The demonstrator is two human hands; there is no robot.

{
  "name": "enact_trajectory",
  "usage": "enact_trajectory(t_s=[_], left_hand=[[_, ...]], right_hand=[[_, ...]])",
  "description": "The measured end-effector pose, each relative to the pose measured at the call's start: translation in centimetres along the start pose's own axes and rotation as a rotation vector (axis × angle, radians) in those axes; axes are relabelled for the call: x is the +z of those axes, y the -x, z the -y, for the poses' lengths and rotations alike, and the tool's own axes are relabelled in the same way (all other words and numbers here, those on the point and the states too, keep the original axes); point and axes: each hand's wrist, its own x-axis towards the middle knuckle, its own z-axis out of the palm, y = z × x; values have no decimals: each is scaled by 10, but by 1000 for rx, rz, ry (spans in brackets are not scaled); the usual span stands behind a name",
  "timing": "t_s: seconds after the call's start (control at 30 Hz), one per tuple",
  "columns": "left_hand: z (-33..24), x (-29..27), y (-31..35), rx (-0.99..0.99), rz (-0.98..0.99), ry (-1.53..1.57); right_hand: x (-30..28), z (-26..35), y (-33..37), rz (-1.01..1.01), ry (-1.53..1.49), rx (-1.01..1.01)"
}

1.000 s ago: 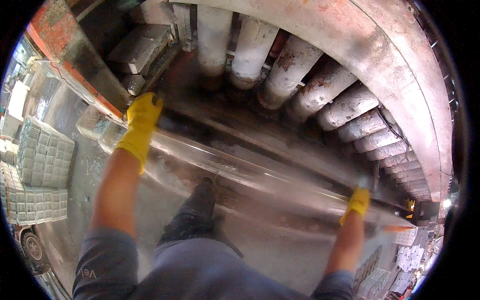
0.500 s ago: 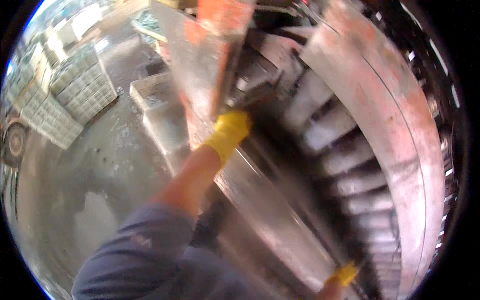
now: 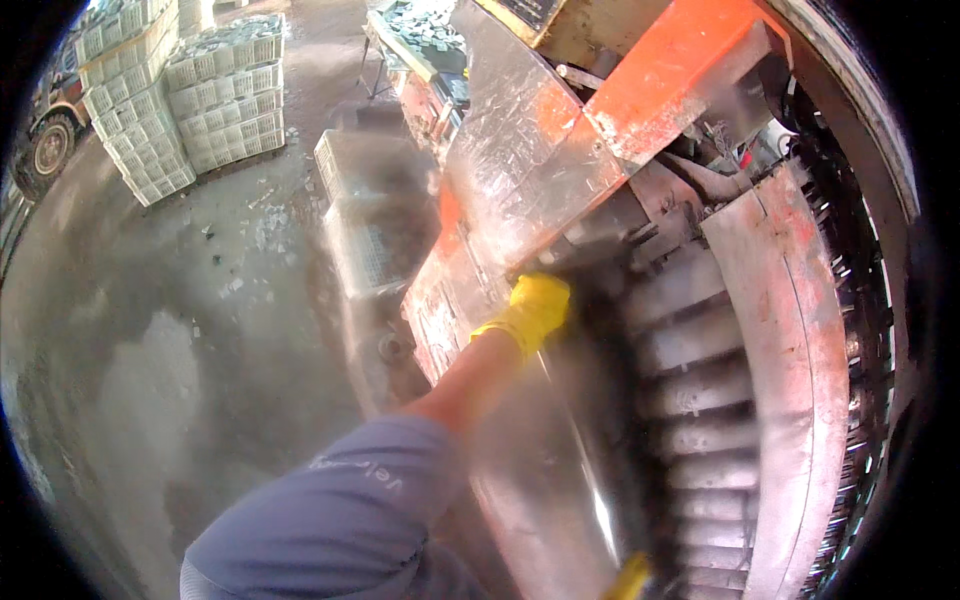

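Observation:
My left hand (image 3: pixel 538 302), in a yellow glove, is at the inner edge of a long scuffed metal panel (image 3: pixel 525 430), beside the dark gap of the machine. Its shape is rounded, with the fingers curled down out of sight, and what they hold is hidden. My right hand (image 3: pixel 630 578), also gloved in yellow, shows only as a blurred sliver at the lower edge, near the same panel. To the right of both hands runs a curved row of grey roller-like bars (image 3: pixel 705 435), bordered by a wide curved metal guard (image 3: pixel 800 390) with worn red paint.
An orange beam (image 3: pixel 680 75) and a scraped metal plate (image 3: pixel 515 140) rise ahead. White crates (image 3: pixel 230 110) stand stacked at far left near a wheel (image 3: pixel 52 145). Another pale crate (image 3: pixel 360 240) sits left of the panel on the grey floor (image 3: pixel 250 330). A table (image 3: pixel 425 45) bears small pieces.
The view has shifted, so the machine and the left hand appear farther right. The left hand stays by the panel's inner edge. My right hand has slipped mostly below the picture.

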Motion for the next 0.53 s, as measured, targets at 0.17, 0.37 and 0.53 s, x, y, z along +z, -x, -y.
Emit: enact_trajectory(t_s=[0.17,0.37,0.53], left_hand=[[2,3,4,2,-40,11],[-1,12,3,8,-51,-47],[2,13,7,29,-86,-40]], right_hand=[[-16,28,-1,122,-478,150],[-26,30,10,183,-743,238],[-24,31,23,214,-1000,308]])
